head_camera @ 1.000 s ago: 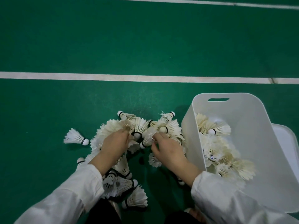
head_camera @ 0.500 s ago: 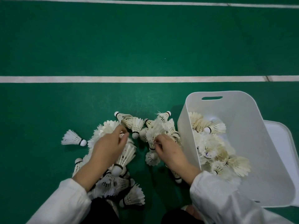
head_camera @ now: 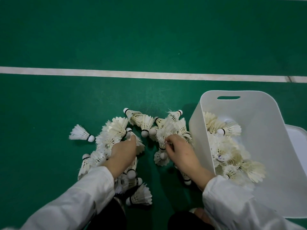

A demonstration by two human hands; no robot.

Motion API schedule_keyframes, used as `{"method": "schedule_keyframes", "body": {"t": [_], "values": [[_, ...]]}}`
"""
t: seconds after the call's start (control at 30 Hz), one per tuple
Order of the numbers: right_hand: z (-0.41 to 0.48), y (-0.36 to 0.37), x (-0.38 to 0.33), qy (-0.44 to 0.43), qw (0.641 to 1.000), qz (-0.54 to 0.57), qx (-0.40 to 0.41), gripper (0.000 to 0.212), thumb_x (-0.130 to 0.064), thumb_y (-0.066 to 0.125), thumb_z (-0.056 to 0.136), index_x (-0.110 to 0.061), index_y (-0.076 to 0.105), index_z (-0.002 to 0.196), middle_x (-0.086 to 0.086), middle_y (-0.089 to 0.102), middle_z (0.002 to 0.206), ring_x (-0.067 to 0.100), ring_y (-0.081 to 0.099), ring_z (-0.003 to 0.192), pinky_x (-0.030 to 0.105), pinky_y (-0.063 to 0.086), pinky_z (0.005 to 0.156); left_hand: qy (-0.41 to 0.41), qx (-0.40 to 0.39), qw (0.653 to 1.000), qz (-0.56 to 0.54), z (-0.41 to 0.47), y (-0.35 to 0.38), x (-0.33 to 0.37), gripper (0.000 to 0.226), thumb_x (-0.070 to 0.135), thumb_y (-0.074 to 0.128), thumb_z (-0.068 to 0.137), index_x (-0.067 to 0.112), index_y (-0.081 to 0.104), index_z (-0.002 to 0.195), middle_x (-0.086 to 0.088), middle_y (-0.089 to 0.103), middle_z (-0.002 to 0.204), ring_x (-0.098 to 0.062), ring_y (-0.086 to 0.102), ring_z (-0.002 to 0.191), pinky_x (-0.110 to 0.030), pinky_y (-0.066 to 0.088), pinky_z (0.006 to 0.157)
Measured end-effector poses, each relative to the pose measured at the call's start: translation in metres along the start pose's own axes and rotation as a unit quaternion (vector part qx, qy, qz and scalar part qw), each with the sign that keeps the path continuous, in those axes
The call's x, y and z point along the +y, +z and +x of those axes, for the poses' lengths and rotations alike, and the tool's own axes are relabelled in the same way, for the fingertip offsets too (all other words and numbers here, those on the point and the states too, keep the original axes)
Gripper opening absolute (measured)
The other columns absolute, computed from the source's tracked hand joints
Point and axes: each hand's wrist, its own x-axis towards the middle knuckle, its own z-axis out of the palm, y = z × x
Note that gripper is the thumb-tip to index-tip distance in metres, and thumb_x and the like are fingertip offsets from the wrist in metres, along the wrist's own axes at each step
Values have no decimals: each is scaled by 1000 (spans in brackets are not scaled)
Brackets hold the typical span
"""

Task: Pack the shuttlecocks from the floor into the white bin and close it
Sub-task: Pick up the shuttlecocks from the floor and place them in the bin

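- left hand (head_camera: 123, 151): fingers curled down over the shuttlecocks (head_camera: 142, 122), tips buried in feathers; i cannot tell whether they clamp one.
- right hand (head_camera: 181, 151): fingers bent together, pinching the feather skirt of one of the shuttlecocks at the pile's right side.
- hidden: both white sleeves (head_camera: 79, 196) cover the pile's near part; the white bin (head_camera: 265, 130) is cut off at the right, and the lid (head_camera: 297, 143) behind it shows only in part.
- the pile lies on the green floor (head_camera: 149, 39), on the near side of the white line (head_camera: 132, 74), touching the bin's left wall; more fill the bin.
- directions are mixed; a lone shuttlecock (head_camera: 81, 134) left of the pile lies roughly along the line, cork toward the pile.
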Motion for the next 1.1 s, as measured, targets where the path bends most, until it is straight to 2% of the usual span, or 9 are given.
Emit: {"method": "schedule_keyframes", "body": {"t": [0.1,0.2,0.3,0.4,0.53,0.67,0.77,0.93,1.1], "values": [[0,1,-1,-4,1000,2,-3,15,-19,49,91,-10,58,99,4,58,98,20,54,90,29,37,72,6,5,999,47,-2,-2,-6,44,0,41,89,11,33,131,-3,65,95,-25,64,83,-32,37,53],[1,3,-2,-5,1000,6,-7,15,-18,49,91,-10,58,99,4,59,98,20,54,90,29,38,73,-1,42,999,27,-4,-5,-12,64,-3,42,88,23,21,142,-1,60,86,-22,56,67,-30,36,46],[1,2,-2,-2,1000,14,-5,14,-17,49,91,-10,58,98,4,59,97,20,54,90,29,39,73,2,77,997,-26,-13,-13,-13,50,21,38,98,37,23,142,-1,63,89,-21,57,66,-28,36,47],[0,0,-1,5,1000,18,-5,14,-17,49,91,-9,58,99,5,58,98,20,54,90,30,40,74,5,123,985,-121,-27,-27,-16,31,45,37,96,35,58,117,6,70,86,-15,63,69,-23,39,51],[-2,-7,-6,-3,999,41,5,14,-17,49,92,-10,58,100,5,59,99,19,55,91,28,42,77,-6,169,964,-206,-40,-41,-24,26,41,45,93,21,61,93,6,55,50,-9,45,37,-21,31,39],[-9,-32,-22,-44,994,90,52,12,-14,52,91,-9,60,99,3,59,95,15,54,85,29,46,77,18,158,970,-186,-48,-72,-21,25,38,40,95,16,52,92,0,52,46,-17,47,38,-28,38,40],[-19,-66,-30,-55,983,137,110,9,-12,53,91,-13,60,95,-6,57,91,8,54,83,22,47,73,39,140,975,-166,-51,-107,-8,25,40,38,96,19,50,90,2,52,50,-14,43,39,-25,31,40],[-43,-137,9,-3,945,181,274,13,-8,59,87,-20,62,89,-10,57,88,-3,56,81,6,45,72,133,145,970,-145,-58,-163,31,32,45,44,92,24,57,71,-2,60,52,-13,38,36,-22,30,40],[-53,-152,75,106,945,156,268,9,-10,60,87,-12,69,88,1,60,93,12,59,84,20,47,77,184,117,963,-157,-56,-188,86,33,46,43,92,21,62,81,-7,66,62,-15,41,38,-28,41,46]]}}
